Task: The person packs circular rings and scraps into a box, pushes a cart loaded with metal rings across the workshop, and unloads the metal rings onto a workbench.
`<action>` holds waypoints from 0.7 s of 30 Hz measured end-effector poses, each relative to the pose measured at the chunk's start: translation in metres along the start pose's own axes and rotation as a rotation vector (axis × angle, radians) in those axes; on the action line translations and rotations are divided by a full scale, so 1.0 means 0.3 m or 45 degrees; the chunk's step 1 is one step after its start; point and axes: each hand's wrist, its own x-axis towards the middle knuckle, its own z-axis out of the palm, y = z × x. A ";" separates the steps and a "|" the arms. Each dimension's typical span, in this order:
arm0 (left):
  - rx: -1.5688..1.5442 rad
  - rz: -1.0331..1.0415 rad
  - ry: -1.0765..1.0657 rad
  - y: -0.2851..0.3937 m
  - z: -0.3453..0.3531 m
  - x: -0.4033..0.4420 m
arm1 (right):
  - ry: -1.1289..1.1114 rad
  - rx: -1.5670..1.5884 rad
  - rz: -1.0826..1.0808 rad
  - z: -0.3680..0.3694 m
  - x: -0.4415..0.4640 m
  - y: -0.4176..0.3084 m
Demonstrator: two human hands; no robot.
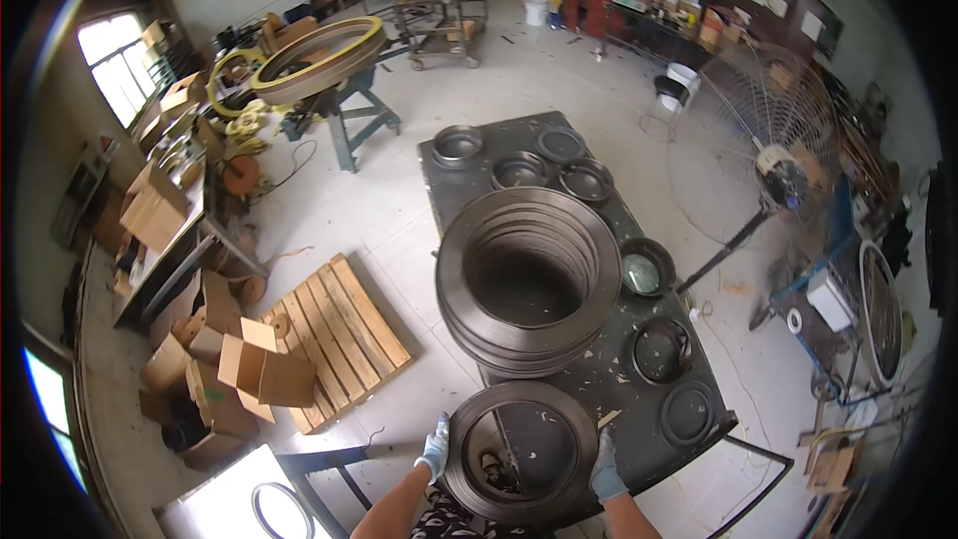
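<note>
A person's left hand [434,447] and right hand [606,474] in pale-blue gloves, well apart, clamped on opposite sides of a dark-grey, round ring [522,393], at a black, rectangular table's [647,421] edge, beside stacked dark-grey, flat rings [529,339].

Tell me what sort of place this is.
Probably an industrial workshop: a tall stack of large flat rings stands on a dark work table, a caged fan stands nearby, and a wooden pallet lies on the floor.

Gloves [606,474] pale blue. Nearest ring [586,439] dark grey-brown. Table [644,439] black, white-flecked. Trousers [439,521] black-and-white patterned. Pallet [344,339] tan.
</note>
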 end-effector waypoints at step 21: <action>-0.195 -0.134 0.071 -0.122 -0.030 -0.074 | -0.423 -0.191 -0.283 -0.037 0.251 0.089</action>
